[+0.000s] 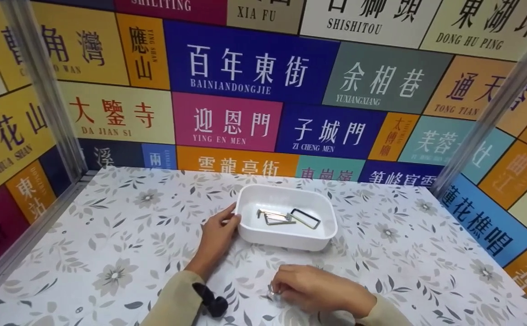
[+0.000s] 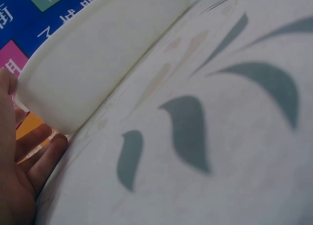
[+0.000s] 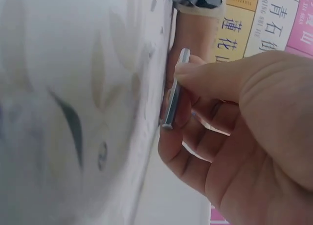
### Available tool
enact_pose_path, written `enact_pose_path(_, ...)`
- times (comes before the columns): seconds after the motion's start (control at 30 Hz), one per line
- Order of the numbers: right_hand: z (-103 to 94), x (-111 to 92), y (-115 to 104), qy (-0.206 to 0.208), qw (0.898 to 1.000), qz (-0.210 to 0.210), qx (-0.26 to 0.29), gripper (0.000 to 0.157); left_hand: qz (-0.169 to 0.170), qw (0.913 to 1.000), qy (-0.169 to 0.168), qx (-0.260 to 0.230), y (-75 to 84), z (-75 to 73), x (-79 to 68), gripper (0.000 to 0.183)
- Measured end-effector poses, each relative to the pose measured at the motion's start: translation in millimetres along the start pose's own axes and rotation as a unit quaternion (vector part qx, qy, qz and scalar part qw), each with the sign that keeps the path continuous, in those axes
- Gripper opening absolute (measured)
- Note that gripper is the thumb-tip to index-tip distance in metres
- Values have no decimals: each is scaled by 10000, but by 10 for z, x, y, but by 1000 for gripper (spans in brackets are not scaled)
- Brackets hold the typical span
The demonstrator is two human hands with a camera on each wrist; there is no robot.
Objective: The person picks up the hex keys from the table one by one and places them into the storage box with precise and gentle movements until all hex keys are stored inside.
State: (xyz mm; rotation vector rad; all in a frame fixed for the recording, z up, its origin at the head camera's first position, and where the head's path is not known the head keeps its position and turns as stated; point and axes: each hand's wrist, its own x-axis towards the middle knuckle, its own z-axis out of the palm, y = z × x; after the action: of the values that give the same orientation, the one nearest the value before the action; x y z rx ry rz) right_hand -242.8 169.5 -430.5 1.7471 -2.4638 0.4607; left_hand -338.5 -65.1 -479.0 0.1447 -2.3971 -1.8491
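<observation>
A white rectangular box (image 1: 286, 238) with rounded corners stands on the table. Several thin, bent metal rods that look like L-shaped hex keys (image 1: 279, 222) lie inside it. My left hand (image 1: 218, 233) touches the box's left end with loosely bent fingers; in the left wrist view its fingers (image 2: 46, 161) lie by the box's lower corner. Nearer the front edge, my right hand (image 1: 306, 287) is low over the tabletop. Its thumb and fingers pinch a short, shiny hex key (image 3: 176, 90); the part under the fingers is hidden.
A white cloth with grey leaves and flowers covers the table (image 1: 118, 276). Panels with coloured name blocks (image 1: 249, 59) rise behind it and at both sides, with metal posts (image 1: 48, 90) at the corners. A black wrist strap (image 1: 211, 301) sits on the left sleeve.
</observation>
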Motion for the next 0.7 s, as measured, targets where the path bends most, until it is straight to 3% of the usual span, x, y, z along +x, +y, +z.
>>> enact_pose_path(0.27,-214,21,172,284,9964,516,603,13,241,9997,-59,-80,-22,-26,-11,49)
enact_pose_path(0.53,-415,64,440,618,9910,1172,185,13,236,9996,-56,-112,-12,-9,15,50)
enact_pose_path(0.7,-486,131,706,602,9894,1318,19,12,195,9998,39,-39,-20,-25,6,49)
